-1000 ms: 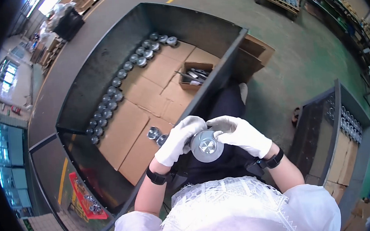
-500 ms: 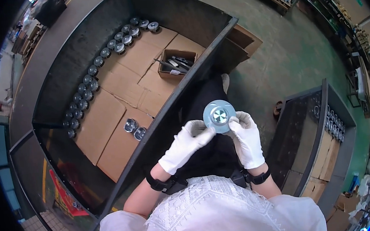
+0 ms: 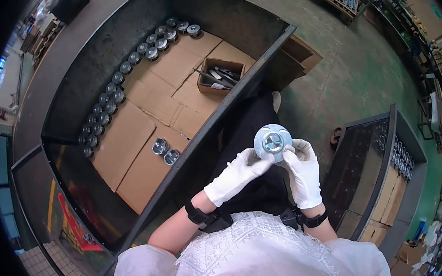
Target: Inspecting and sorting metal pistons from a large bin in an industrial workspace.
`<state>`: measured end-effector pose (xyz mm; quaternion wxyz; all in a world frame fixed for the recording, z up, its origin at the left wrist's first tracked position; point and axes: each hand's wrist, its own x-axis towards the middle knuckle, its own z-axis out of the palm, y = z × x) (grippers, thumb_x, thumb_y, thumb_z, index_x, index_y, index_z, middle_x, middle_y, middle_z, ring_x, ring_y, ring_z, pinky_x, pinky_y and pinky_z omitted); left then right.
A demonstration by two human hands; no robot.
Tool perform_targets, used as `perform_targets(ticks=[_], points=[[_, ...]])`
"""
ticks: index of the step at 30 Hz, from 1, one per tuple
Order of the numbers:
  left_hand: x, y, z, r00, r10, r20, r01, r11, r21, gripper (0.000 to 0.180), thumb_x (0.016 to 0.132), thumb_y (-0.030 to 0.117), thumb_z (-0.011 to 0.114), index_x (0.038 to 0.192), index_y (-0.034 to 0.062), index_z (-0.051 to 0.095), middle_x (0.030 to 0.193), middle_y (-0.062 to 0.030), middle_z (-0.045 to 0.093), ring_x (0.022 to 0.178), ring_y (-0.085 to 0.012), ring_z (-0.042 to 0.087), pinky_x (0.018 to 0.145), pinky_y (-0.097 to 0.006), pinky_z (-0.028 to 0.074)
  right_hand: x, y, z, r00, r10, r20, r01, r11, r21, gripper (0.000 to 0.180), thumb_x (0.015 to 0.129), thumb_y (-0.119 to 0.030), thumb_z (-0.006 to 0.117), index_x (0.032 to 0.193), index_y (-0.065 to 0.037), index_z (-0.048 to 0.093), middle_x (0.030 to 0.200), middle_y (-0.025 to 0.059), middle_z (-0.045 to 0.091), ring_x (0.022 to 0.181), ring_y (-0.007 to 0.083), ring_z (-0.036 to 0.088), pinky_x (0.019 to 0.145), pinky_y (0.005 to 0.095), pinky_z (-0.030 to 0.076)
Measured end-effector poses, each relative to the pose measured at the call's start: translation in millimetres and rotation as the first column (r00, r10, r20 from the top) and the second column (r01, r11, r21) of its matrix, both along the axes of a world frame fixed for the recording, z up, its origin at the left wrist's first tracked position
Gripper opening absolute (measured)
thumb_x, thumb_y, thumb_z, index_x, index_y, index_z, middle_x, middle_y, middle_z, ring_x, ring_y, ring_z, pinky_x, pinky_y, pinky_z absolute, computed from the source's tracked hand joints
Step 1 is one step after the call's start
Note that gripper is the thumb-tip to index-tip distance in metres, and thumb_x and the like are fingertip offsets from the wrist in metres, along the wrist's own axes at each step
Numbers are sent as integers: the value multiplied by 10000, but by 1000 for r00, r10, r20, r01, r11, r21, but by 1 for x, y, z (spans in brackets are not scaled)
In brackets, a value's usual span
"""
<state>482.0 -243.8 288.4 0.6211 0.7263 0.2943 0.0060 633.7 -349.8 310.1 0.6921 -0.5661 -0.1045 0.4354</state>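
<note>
Two gloved hands, left (image 3: 237,174) and right (image 3: 301,170), clamped on round metal part (image 3: 272,142) (fingertip hold only), liable to slip onto legs below.

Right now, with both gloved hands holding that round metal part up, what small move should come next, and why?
Probably a slight turn of the round metal part between the left hand and right hand. Both grip it by the rim, its flat face toward the camera, clear of the cardboard-lined metal bin, so its sides and back remain unseen.
</note>
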Motion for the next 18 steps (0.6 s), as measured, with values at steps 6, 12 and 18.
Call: perform_targets(ticks=[6,12,18], points=[[-9,-6,-30,935,166,312,-97,969,-227,425,1062,245,439,1455,85,441,1300,-143,528,1128,-228,607,938,-354,553,-3,1,-3,1000,13,15,-12,999,-43,363,865,-41,734,1166,9,537,1031,58,629,913,110,630,807,277,565],[1,-4,-20,943,303,135,-217,871,-441,491,1057,355,458,1338,-42,523,1230,-125,561,1121,-203,599,935,-354,546,-1,1,-5,999,11,42,-9,999,-50,355,871,-39,726,1166,9,536,1034,59,628,904,107,626,792,269,559],[7,2,-4,949,300,99,-270,932,-240,537,1018,403,534,1274,-69,542,1169,-96,590,1072,-185,603,918,-347,534,2,4,-8,999,1,-48,-1,1000,-4,335,887,-49,718,1166,-3,538,1076,72,613,937,130,624,826,294,555]])
